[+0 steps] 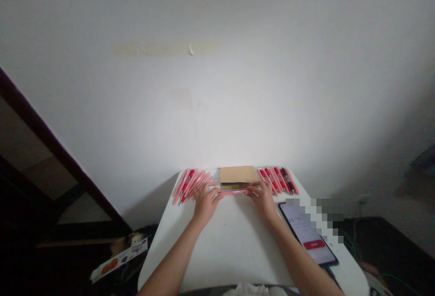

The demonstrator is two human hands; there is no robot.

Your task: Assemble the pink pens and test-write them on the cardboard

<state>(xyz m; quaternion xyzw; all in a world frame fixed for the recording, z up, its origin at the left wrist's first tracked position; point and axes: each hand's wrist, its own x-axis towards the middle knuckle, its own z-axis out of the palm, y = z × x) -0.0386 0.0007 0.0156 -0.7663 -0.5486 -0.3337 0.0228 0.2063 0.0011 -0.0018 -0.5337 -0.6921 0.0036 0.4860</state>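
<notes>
My left hand (pixel 205 200) and my right hand (pixel 262 197) pinch the two ends of one pink pen (pixel 234 192), held level just above the white table (pixel 231 241). The pen lies right in front of a flat brown cardboard box (pixel 238 176) at the table's far edge. A pile of pink pens (pixel 190 182) lies left of the box, touching my left hand's fingers. Another pile of pink, red and dark pens (pixel 278 179) lies right of the box, beside my right hand.
A phone (pixel 311 239) with a lit screen lies on the table's right side next to my right forearm. A white wall stands straight behind the table. A printed carton (pixel 118 259) sits on the dark floor at the lower left.
</notes>
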